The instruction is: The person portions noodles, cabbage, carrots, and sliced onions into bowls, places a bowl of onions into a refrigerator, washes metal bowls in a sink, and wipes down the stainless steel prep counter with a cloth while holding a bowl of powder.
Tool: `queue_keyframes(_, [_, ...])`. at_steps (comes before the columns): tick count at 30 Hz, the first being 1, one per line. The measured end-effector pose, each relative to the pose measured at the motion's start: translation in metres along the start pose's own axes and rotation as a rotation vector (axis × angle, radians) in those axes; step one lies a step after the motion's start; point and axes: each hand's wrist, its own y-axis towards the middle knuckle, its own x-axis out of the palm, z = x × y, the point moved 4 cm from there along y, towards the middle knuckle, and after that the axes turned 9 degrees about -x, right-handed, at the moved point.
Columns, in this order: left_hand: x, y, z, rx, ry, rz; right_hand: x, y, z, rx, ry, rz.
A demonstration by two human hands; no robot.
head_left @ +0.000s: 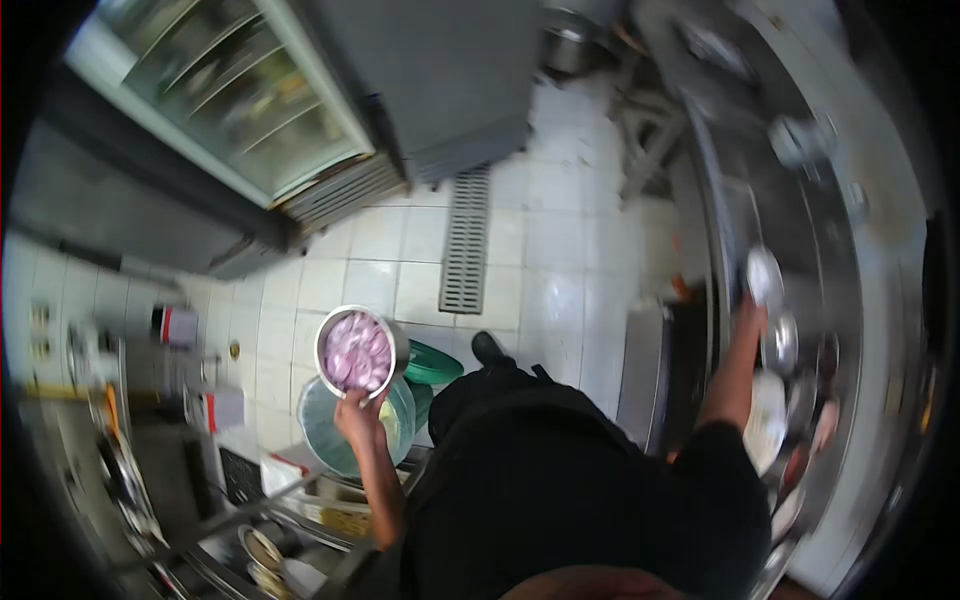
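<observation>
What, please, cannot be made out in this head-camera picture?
Head view: the inside bottom of the pot, hidden by pink pieces.
Head view: part of the tub, behind the pot.
Head view: whether the right hand grips the shiny oval object, both blurred.
Head view: the items inside the fridge, too blurred to name.

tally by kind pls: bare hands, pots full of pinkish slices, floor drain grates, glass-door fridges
bare hands: 2, left hand and right hand
pots full of pinkish slices: 1, metal pot held by the left hand
floor drain grates: 1, the long slotted grate
glass-door fridges: 1, the white-framed fridge
total: 5
</observation>
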Motion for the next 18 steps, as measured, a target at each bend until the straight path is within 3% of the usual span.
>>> queue_keyframes(1, [-0.001,0.020,0.000,0.019,-0.014,-0.024,-0.006,-0.003,0.004,0.149,-0.050,-0.004])
queue_keyframes(2, [0.015,0.024,0.009,-0.009,-0.069,-0.019,-0.007,-0.008,-0.002,-0.054,-0.226,0.164])
queue_keyframes(3, [0.038,0.028,0.026,-0.034,-0.113,-0.030,-0.030,-0.021,-0.009,0.258,0.013,0.071])
queue_keyframes(6, [0.086,0.075,0.059,-0.039,-0.139,-0.027,-0.070,-0.048,-0.069,0.472,-0.081,0.123])
queue_keyframes(8, [0.103,0.094,0.069,-0.014,-0.144,-0.029,-0.063,-0.064,-0.088,1.260,1.137,0.710])
queue_keyframes(9, [0.112,0.102,0.076,-0.009,-0.152,-0.031,-0.051,-0.044,-0.095,0.803,1.162,0.828])
queue_keyframes(11, [0.129,0.119,0.089,-0.002,-0.154,-0.028,-0.079,-0.028,-0.183,0.654,1.491,0.583])
queue_keyframes(13, [0.145,0.133,0.103,0.011,-0.208,-0.024,-0.088,0.016,-0.267,0.230,1.633,0.464])
queue_keyframes(15, [0.159,0.150,0.115,0.007,-0.208,0.003,-0.171,-0.009,-0.419,-0.023,1.880,0.431])
queue_keyframes(18, [0.172,0.187,0.121,0.036,-0.207,0.051,-0.267,-0.047,-0.620,-0.543,1.882,0.179])
